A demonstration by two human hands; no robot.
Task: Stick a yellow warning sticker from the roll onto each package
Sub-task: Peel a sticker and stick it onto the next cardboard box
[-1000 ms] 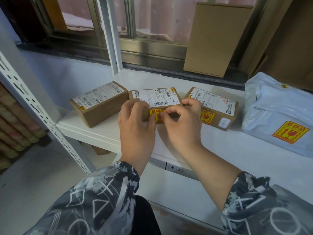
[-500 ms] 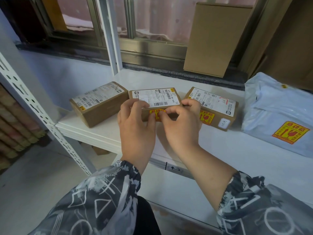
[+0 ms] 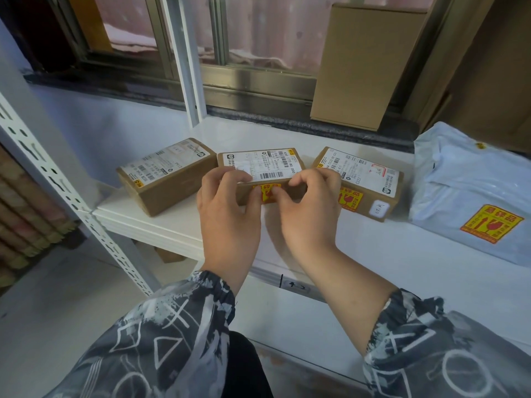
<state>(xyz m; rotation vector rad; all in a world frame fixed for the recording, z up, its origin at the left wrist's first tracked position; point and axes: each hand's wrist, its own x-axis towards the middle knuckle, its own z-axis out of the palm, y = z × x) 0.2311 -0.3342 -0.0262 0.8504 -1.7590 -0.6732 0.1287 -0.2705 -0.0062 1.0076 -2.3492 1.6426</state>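
Three small brown cardboard packages stand in a row on the white shelf. Both hands grip the middle package: my left hand wraps its left end, my right hand its right end, and both thumbs press a yellow warning sticker on its front face. The right package carries a yellow sticker on its front. On the left package I see no large yellow sticker. A grey poly mailer at the right bears another yellow sticker. The sticker roll is not in view.
A tall cardboard box leans on the window sill behind the shelf. More cardboard stands at the far right. A white perforated shelf post slants down the left side, and another upright rises behind the packages.
The hands stay on the middle package; the thumbs have shifted slightly across the yellow sticker. Nothing else has moved.
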